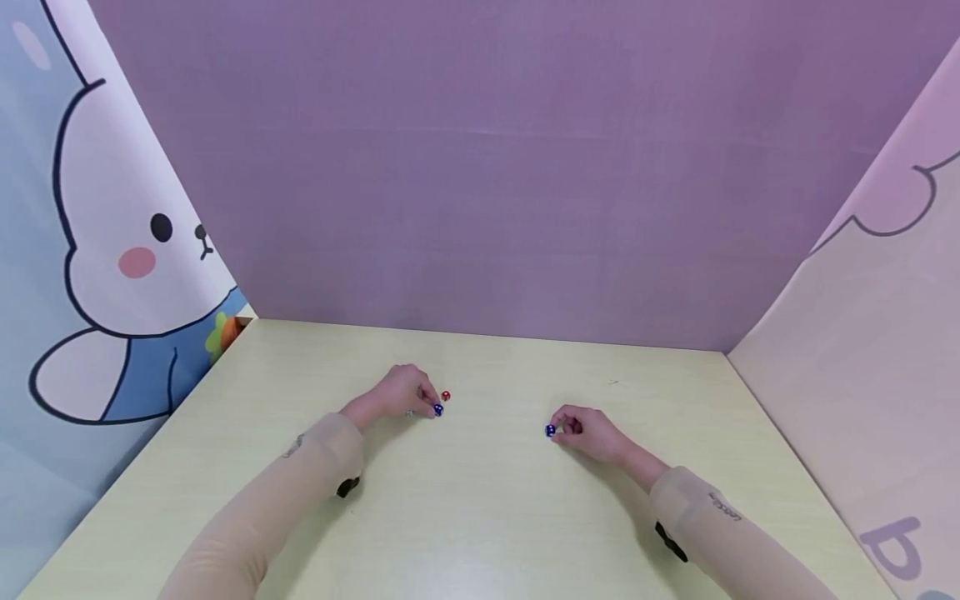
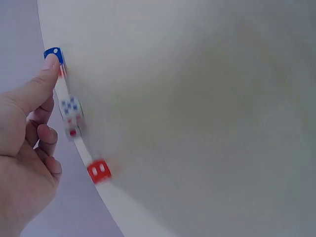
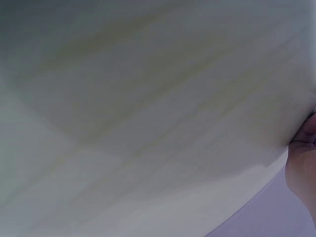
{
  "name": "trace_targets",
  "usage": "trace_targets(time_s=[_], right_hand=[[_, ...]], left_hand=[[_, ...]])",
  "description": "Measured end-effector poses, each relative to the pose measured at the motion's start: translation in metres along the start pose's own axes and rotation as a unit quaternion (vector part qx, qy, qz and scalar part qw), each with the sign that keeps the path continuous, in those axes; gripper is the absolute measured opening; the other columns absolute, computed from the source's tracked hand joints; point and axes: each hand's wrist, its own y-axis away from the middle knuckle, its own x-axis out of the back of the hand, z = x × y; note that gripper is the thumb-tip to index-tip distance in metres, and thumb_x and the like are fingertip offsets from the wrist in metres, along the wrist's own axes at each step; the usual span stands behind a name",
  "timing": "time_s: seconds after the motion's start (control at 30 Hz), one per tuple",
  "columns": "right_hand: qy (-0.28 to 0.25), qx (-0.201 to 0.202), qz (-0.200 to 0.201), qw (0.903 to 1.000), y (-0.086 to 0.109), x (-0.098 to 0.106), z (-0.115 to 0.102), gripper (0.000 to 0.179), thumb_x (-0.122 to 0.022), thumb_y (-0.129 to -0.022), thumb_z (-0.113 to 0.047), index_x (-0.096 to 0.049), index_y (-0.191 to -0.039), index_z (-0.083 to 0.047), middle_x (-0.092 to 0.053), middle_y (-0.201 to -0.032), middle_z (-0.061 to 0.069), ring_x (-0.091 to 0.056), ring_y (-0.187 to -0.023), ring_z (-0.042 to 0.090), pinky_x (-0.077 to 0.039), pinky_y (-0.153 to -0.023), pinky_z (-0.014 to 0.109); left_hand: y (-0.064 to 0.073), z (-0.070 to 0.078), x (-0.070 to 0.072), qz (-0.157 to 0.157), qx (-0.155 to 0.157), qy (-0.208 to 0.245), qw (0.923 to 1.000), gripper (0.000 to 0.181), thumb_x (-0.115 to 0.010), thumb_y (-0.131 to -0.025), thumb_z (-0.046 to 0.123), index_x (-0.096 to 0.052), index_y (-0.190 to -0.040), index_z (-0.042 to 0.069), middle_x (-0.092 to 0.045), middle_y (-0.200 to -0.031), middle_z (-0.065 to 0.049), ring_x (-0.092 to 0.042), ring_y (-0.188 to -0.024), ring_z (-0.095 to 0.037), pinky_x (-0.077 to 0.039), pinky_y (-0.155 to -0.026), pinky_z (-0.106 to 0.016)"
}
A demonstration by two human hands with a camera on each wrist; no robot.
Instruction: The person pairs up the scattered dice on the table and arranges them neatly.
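Observation:
My left hand (image 1: 402, 390) pinches a blue die (image 1: 438, 410) between thumb and fingertips, low over the table. In the left wrist view the thumb of that hand (image 2: 29, 143) lies on the blue die (image 2: 53, 54). A red die (image 1: 446, 396) sits just beyond the fingertips. White dice (image 2: 70, 106) with coloured pips, slightly blurred, and a red die (image 2: 99, 171) lie beside the curled fingers. To the right, my right hand (image 1: 591, 432) pinches another blue die (image 1: 551, 430). Only part of the right hand (image 3: 302, 165) shows in the right wrist view, its die out of sight.
The pale wooden table (image 1: 465, 517) spans the space under both arms. A purple panel (image 1: 480, 183) rises at its back edge. Printed cloths with a cartoon rabbit (image 1: 150, 250) and lettering (image 1: 892, 546) border the left and right sides.

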Motion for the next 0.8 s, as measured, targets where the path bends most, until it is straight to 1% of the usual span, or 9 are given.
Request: trace_targets(time_s=[0.07,0.23,0.3,0.37,0.43,0.53,0.6,0.7,0.8], right_hand=[[0.0,-0.001,0.0,1.0,0.0,0.0,0.0,0.012,-0.068,-0.086,-0.013,-0.063,-0.097,-0.011,-0.049,-0.072,-0.002,-0.042,-0.065,0.01,-0.037,-0.056,0.02],[-0.006,0.0,0.001,1.0,0.0,0.001,0.001,0.012,-0.068,-0.086,-0.013,-0.063,-0.097,-0.011,-0.048,-0.072,-0.003,-0.043,-0.064,0.009,-0.037,-0.057,0.02],[-0.008,0.003,0.0,1.0,0.0,0.001,0.002,0.012,-0.068,-0.086,-0.013,-0.063,-0.097,-0.01,-0.049,-0.072,-0.002,-0.043,-0.064,0.009,-0.037,-0.057,0.02],[-0.011,0.005,-0.001,0.9999,-0.001,0.002,0.004,0.012,-0.068,-0.087,-0.013,-0.063,-0.097,-0.01,-0.049,-0.072,-0.002,-0.043,-0.064,0.009,-0.037,-0.057,0.02],[-0.011,0.007,-0.003,0.9999,-0.003,0.003,0.006,0.013,-0.068,-0.087,-0.013,-0.063,-0.098,-0.009,-0.049,-0.072,-0.002,-0.043,-0.064,0.009,-0.037,-0.057,0.02],[-0.013,0.007,-0.004,0.9999,-0.006,0.005,0.009,0.012,-0.068,-0.087,-0.013,-0.063,-0.098,-0.01,-0.049,-0.072,-0.002,-0.043,-0.064,0.01,-0.037,-0.057,0.02],[-0.014,0.009,-0.005,0.9999,-0.007,0.006,0.011,0.013,-0.068,-0.087,-0.013,-0.062,-0.098,-0.01,-0.049,-0.072,-0.002,-0.043,-0.064,0.009,-0.037,-0.057,0.02],[-0.015,0.011,-0.006,0.9998,-0.01,0.008,0.013,0.013,-0.068,-0.087,-0.014,-0.063,-0.098,-0.01,-0.049,-0.072,-0.002,-0.043,-0.064,0.009,-0.037,-0.057,0.02],[-0.015,0.016,-0.008,0.9997,-0.012,0.009,0.016,0.014,-0.068,-0.086,-0.013,-0.062,-0.098,-0.008,-0.049,-0.072,-0.001,-0.043,-0.064,0.009,-0.037,-0.057,0.02]], left_hand=[[-0.001,0.006,-0.004,0.005,-0.005,-0.006,1.0,0.013,-0.083,-0.07,0.025,-0.076,-0.081,0.024,-0.066,-0.075,0.016,-0.056,-0.07,-0.001,-0.04,-0.091,-0.041],[-0.001,0.023,-0.014,0.022,-0.018,-0.013,0.9995,0.014,-0.083,-0.069,0.026,-0.076,-0.08,0.023,-0.067,-0.075,0.015,-0.056,-0.071,-0.001,-0.041,-0.088,-0.038],[-0.001,0.031,-0.018,0.027,-0.018,-0.017,0.9993,0.013,-0.083,-0.07,0.027,-0.076,-0.08,0.023,-0.067,-0.075,0.015,-0.056,-0.071,-0.001,-0.04,-0.089,-0.04],[-0.002,0.04,-0.021,0.03,-0.009,-0.017,0.9994,0.013,-0.083,-0.07,0.027,-0.076,-0.08,0.023,-0.068,-0.075,0.015,-0.055,-0.071,-0.001,-0.039,-0.09,-0.041],[-0.004,0.049,-0.024,0.033,0.006,0.0,0.9994,0.012,-0.083,-0.07,0.025,-0.076,-0.08,0.021,-0.069,-0.074,0.013,-0.056,-0.069,-0.002,-0.04,-0.088,-0.041],[-0.008,0.06,-0.031,0.038,0.034,0.033,0.9981,0.013,-0.083,-0.07,0.023,-0.076,-0.08,0.018,-0.07,-0.072,0.01,-0.056,-0.066,-0.003,-0.042,-0.082,-0.035],[-0.011,0.065,-0.037,0.038,0.056,0.064,0.9957,0.014,-0.083,-0.07,0.021,-0.075,-0.08,0.016,-0.069,-0.071,0.008,-0.056,-0.064,-0.004,-0.044,-0.076,-0.031],[-0.017,0.072,-0.045,0.035,0.077,0.1,0.9914,0.015,-0.083,-0.07,0.02,-0.075,-0.081,0.015,-0.068,-0.071,0.008,-0.056,-0.065,-0.005,-0.044,-0.07,-0.025],[-0.023,0.08,-0.053,0.039,0.089,0.136,0.986,0.015,-0.084,-0.069,0.018,-0.075,-0.081,0.013,-0.068,-0.069,0.007,-0.056,-0.064,-0.006,-0.044,-0.068,-0.023]])
